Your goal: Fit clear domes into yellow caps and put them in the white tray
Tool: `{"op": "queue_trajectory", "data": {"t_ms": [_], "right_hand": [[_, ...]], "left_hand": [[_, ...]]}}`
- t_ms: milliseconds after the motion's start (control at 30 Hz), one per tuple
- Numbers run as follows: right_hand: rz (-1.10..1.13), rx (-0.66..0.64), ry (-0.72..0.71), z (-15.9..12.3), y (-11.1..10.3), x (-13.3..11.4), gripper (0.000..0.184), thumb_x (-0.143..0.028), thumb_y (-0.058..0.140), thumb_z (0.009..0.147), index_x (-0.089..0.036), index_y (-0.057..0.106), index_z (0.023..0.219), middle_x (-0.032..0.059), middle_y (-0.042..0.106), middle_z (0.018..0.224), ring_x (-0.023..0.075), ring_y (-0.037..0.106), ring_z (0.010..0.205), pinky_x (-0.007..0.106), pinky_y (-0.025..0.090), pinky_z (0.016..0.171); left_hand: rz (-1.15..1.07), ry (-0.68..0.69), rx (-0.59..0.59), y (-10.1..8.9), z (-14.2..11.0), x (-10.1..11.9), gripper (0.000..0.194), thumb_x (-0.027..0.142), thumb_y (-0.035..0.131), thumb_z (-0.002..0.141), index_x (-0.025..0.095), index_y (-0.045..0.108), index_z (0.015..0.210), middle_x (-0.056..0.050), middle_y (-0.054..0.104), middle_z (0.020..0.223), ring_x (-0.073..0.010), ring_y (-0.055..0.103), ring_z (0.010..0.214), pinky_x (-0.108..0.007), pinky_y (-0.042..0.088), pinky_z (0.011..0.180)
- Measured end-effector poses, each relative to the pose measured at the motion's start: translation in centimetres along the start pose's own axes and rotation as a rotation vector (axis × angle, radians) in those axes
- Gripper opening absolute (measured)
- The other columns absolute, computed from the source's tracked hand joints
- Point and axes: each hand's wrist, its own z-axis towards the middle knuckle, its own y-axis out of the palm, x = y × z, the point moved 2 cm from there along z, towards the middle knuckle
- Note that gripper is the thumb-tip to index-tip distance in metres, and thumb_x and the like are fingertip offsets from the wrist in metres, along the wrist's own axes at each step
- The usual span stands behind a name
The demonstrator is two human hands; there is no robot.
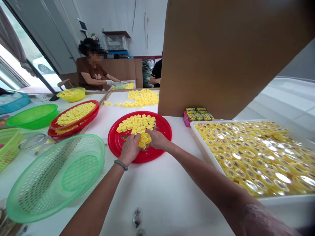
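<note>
A round red tray (161, 154) lies on the white table in front of me, with small round yellow plastic caps (134, 123) spread over its far half. On its near half, a tight cluster of yellow caps (144, 140) sits between my two hands. My left hand (130, 149), with a beaded bracelet at the wrist, presses its curled fingers against the cluster's left side. From the other side, the fingers of my right hand (157, 139) close against the same caps. Some fingertips are hidden among the caps.
A white tray (209, 157) of shiny yellow round pieces stands right, below a large cardboard panel (209, 59). Left are a green basket (97, 154), stacked red trays (94, 114) and a green bowl (34, 116). Across the table, a gloved person (91, 72) works near loose caps (142, 97).
</note>
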Motion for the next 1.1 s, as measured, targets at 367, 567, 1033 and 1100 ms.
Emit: {"op": "queue_trajectory", "data": {"t_ms": [367, 567, 1033, 1100], "right_hand": [[0.000, -0.052, 0.248, -15.9, 0.7, 1.5, 0.065, -0.032, 0.073, 0.067, -0.023, 0.044, 0.124, 0.0083, 0.059, 0.099, 0.0232, 0.060, 0.088, 0.028, 0.043, 0.076], [0.052, -0.040, 0.265, -18.4, 4.6, 2.7, 0.071, -0.027, 0.071, 0.070, -0.024, 0.037, 0.132, 0.0094, 0.056, 0.104, 0.0236, 0.060, 0.088, 0.029, 0.046, 0.075], [0.217, 0.169, 0.100, -21.5, 5.0, 3.7, 0.076, -0.022, 0.071, 0.069, -0.027, 0.033, 0.135, 0.0099, 0.046, 0.121, 0.0245, 0.047, 0.112, 0.039, 0.042, 0.091], [0.264, 0.195, 0.099, -22.2, 5.0, 3.9, 0.067, -0.021, 0.067, 0.073, -0.026, 0.037, 0.132, 0.0088, 0.048, 0.121, 0.0219, 0.050, 0.108, 0.036, 0.044, 0.090]], "left_hand": [[-0.125, 0.061, -0.192, 2.2, -8.8, 10.4, 0.063, 0.020, 0.073, 0.071, 0.023, 0.039, 0.124, -0.007, 0.049, 0.104, -0.0263, 0.048, 0.099, -0.033, 0.041, 0.080], [-0.122, 0.072, -0.260, 4.9, -10.4, 10.6, 0.066, 0.025, 0.075, 0.069, 0.020, 0.040, 0.125, -0.007, 0.051, 0.101, -0.0254, 0.049, 0.097, -0.031, 0.042, 0.080], [-0.440, 0.012, -0.207, 3.9, -15.1, 5.9, 0.078, 0.037, 0.074, 0.068, 0.022, 0.035, 0.133, -0.009, 0.045, 0.125, -0.0270, 0.045, 0.112, -0.037, 0.041, 0.093], [-0.455, -0.010, -0.231, 3.8, -15.9, 5.7, 0.065, 0.035, 0.071, 0.071, 0.021, 0.043, 0.127, -0.008, 0.048, 0.121, -0.0261, 0.047, 0.109, -0.035, 0.043, 0.090]]}}
